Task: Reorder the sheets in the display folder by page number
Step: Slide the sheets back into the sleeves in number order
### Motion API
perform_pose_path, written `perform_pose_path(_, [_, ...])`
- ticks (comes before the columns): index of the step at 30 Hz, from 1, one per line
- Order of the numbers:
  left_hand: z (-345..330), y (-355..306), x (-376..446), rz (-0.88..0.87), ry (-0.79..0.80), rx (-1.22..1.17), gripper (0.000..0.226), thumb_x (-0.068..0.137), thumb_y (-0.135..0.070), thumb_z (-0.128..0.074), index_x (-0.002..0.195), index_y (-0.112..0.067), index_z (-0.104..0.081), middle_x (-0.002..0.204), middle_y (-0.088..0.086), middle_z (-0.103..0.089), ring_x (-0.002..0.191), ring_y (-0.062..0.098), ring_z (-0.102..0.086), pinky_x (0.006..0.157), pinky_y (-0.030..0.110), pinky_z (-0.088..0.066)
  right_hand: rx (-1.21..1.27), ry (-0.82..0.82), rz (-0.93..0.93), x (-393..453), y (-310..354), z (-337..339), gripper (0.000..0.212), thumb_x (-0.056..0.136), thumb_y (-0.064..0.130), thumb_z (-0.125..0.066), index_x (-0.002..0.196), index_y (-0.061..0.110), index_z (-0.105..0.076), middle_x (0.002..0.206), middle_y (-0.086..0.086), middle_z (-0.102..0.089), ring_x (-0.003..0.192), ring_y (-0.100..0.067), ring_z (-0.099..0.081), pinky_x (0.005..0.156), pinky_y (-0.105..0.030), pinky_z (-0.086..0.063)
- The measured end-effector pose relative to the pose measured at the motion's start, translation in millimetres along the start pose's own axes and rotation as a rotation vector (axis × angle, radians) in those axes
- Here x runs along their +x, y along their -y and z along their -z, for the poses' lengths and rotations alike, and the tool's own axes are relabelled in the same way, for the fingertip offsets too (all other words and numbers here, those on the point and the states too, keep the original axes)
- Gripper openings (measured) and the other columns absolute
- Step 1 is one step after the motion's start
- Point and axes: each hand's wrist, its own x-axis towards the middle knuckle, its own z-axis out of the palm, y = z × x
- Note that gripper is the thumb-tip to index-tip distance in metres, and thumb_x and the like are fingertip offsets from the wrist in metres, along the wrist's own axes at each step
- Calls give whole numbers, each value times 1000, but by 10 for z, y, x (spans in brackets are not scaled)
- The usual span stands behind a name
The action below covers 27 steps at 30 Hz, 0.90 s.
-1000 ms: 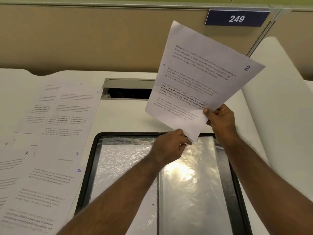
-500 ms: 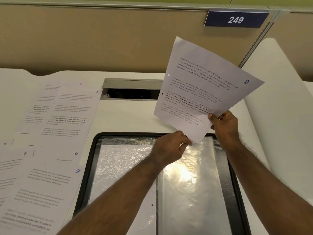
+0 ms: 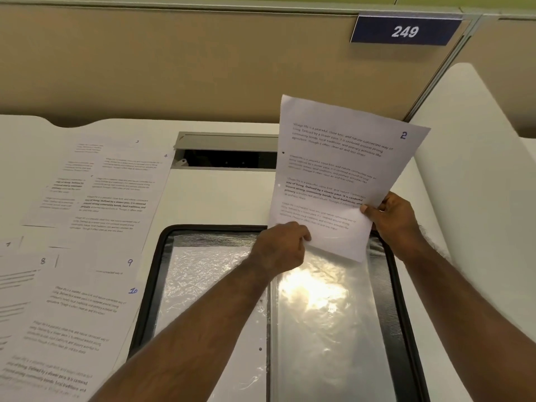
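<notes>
A black display folder (image 3: 150,285) lies open on the white desk, its clear plastic sleeves (image 3: 324,314) shining under the light. The white sheet marked 2 (image 3: 342,158) stands tilted over the top of the right-hand sleeve, its lower corner at the sleeve's mouth. My left hand (image 3: 282,246) pinches the sheet's lower left edge at the sleeve's top. My right hand (image 3: 391,219) grips the sheet's right edge. Whether the corner is inside the sleeve I cannot tell.
Loose sheets lie overlapped left of the folder, with sheets 3 and 4 (image 3: 116,181) further back and sheets 7, 8, 9 and 10 (image 3: 72,314) nearer. A cable slot (image 3: 226,152) opens behind the folder. A beige partition carries a 249 sign (image 3: 404,31). A white divider (image 3: 478,169) rises at right.
The sheet marked 2 has come down and turned more upright, its lower corner now at the right sleeve's top. Both hands moved down with it.
</notes>
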Motion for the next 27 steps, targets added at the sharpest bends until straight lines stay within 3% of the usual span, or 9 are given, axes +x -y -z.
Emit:
perform_pose_path(7, [73,267,36,88,53,111,21,94,-17,-51,105,-28,-66,109,-5,-58,99,19,-57,82,33,-47,-39,70,-93,111,-78,171,37,88,-2,-66,124,8,-61,112,-8,-70,97,-22,-68,87,-38,-58])
perform_pose_path(11, [126,369,81,142,44,57,17,95,-17,-52,97,-23,-68,107,-3,-53,95,18,-55,78,33,-50,-22,106,-138,166,-69,164,36,89,-2,-64,124,7,-60,110,-8,-69,93,-17,-68,73,-28,-60])
perform_pose_path(16, [173,444,89,207,45,-6,13,93,-19,-56,88,-25,-67,103,-5,-53,92,18,-57,81,36,-52,1,151,-204,241,-123,178,35,88,-4,-65,121,7,-61,115,-12,-69,97,-25,-68,75,-33,-60])
perform_pose_path(21, [209,452,75,197,25,18,14,93,-21,-55,89,-28,-67,101,-10,-58,93,14,-58,79,31,-48,18,184,-241,229,-119,192,38,87,-7,-64,124,3,-59,111,-12,-67,89,-19,-67,66,-27,-61])
perform_pose_path(27, [207,439,74,163,30,-61,14,92,-18,-57,92,-24,-70,98,-10,-64,91,14,-60,84,32,-51,44,217,-286,220,-133,230,35,89,-8,-61,120,8,-59,100,0,-69,85,-14,-68,55,-22,-58])
